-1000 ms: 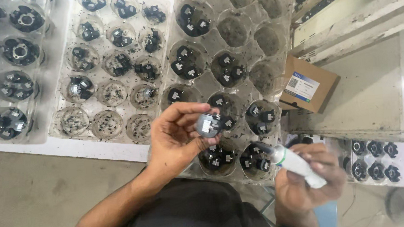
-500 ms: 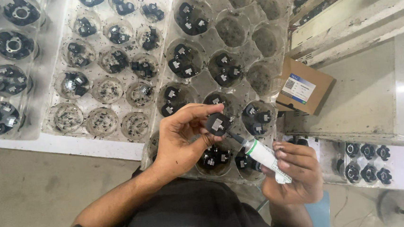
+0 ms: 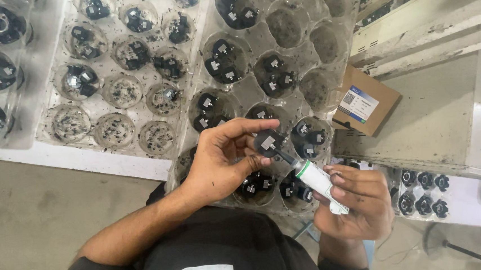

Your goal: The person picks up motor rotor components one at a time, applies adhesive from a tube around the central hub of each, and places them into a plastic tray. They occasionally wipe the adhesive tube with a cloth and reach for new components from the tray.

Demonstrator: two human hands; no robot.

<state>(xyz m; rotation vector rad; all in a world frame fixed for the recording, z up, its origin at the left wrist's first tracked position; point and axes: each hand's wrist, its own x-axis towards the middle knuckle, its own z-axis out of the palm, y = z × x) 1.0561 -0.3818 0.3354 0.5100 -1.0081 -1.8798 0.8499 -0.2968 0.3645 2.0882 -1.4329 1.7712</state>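
Our left hand [image 3: 220, 162] pinches a small black part [image 3: 269, 142]; our right hand [image 3: 353, 200] grips a white applicator tube [image 3: 318, 179], nozzle touching it from five o'clock. The clear tray [image 3: 327, 84] holds filled and empty cups.

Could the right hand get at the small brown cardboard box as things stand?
Probably not freely: the right hand grips a white tube whose tip meets the black part in the left hand. The box itself lies unobstructed.
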